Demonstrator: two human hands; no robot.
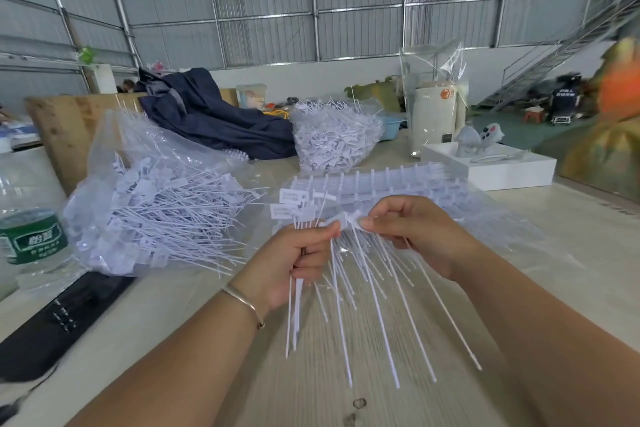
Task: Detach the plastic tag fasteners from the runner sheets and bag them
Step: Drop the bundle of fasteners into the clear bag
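Currently my left hand [294, 263] grips a bundle of fasteners [294, 305], fingers curled round the stems, thumb pressing the runner sheet [367, 288] at its top. My right hand [412, 236] pinches the same sheet's top edge between thumb and forefinger. Stems fan down over the table [554, 236]. More sheets [398, 184] lie just beyond. A filled bag [145, 204] sits left.

Premises: an industrial shed used for manual packing work. Corrugated metal wall panels [360, 10] on a steel frame and a metal staircase [554, 55] stand well beyond the fingers [332, 230]. Bulk clear bags of white fasteners [162, 215] lie left of them on a plywood worktable [346, 402].
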